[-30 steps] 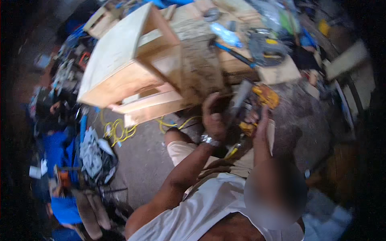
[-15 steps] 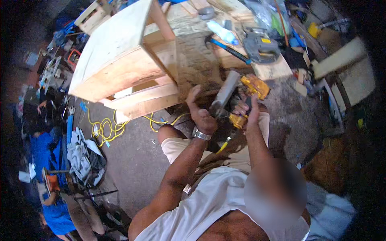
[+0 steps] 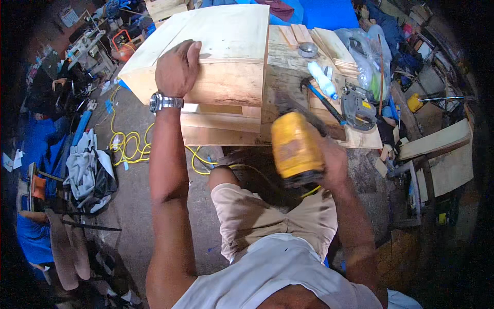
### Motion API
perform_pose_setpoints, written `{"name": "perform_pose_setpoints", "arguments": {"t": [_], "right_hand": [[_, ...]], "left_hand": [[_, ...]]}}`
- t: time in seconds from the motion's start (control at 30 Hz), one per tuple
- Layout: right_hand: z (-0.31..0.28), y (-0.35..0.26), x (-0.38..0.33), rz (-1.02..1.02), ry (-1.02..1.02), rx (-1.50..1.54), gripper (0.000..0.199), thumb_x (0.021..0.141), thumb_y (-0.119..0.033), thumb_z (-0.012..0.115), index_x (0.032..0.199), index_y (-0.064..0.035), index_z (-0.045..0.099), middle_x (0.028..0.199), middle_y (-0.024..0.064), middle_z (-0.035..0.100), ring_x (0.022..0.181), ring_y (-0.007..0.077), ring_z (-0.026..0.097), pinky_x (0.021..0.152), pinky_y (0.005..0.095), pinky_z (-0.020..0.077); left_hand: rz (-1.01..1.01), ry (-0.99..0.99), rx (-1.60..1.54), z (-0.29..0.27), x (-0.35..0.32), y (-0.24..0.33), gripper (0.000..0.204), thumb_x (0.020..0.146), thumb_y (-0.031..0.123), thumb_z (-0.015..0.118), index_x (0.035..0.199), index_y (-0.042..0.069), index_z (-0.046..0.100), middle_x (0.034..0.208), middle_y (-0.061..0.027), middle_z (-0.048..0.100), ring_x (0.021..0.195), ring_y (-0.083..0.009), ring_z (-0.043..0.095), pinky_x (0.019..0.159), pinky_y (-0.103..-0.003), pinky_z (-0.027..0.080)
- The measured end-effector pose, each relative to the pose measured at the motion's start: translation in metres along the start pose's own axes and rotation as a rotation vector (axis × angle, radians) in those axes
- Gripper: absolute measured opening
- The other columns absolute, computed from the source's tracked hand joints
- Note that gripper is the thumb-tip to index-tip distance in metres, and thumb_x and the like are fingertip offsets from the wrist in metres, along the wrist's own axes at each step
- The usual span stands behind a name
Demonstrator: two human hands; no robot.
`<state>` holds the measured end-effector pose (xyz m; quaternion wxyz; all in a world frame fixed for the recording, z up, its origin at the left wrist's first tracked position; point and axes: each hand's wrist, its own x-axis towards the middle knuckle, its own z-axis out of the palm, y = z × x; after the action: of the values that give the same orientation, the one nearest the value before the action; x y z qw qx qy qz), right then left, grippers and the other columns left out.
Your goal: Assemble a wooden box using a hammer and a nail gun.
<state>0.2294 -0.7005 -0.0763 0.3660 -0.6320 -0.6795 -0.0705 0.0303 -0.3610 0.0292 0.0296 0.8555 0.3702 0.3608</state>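
Box (image 3: 226, 85) of pale wood at eleven o'clock, seemingly being steadied: left hand (image 3: 176, 69) rests on top, finger spread impossible to tell. Right hand (image 3: 335, 164), three o'clock, wraps a blurred yellow power tool (image 3: 296, 147), fingertips hidden. Next move likely calls for firm bracing.

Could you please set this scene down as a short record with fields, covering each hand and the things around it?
Left hand: the left hand rests on the upper front edge of the wooden box
Right hand: the right hand grips a yellow power tool, blurred
Wrist: metal watch on the left
Worktop: on the worktop, a hammer, plastic bottle, grey tool and grey roll
Floor: yellow cord in loose loops
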Motion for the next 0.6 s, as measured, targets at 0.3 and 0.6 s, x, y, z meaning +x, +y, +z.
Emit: {"name": "perform_pose_setpoints", "arguments": {"t": [0.3,0.6], "right_hand": [[0.023,-0.047,0.075,-0.020,-0.168,-0.401,0.089,0.065,-0.012,0.080,0.145,-0.0058,0.042,0.091,0.0154,0.066,0.083,0.0350,0.067,0.071,0.0466,0.0542],[0.045,-0.042,0.068,0.000,-0.127,-0.409,0.075,0.071,-0.012,0.076,0.139,-0.0055,0.046,0.087,0.0170,0.066,0.081,0.0365,0.068,0.069,0.0478,0.0546]], "left_hand": [[0.267,0.308,-0.019,0.022,0.004,-0.028,0.045,0.103,0.039,0.048,0.107,0.002,0.072,0.108,-0.0170,0.072,0.096,-0.0366,0.069,0.087,-0.043,0.053],[0.283,0.310,0.025,0.028,0.002,-0.036,0.047,0.103,0.041,0.044,0.112,0.003,0.071,0.117,-0.0145,0.070,0.105,-0.0347,0.067,0.094,-0.044,0.050]]}}
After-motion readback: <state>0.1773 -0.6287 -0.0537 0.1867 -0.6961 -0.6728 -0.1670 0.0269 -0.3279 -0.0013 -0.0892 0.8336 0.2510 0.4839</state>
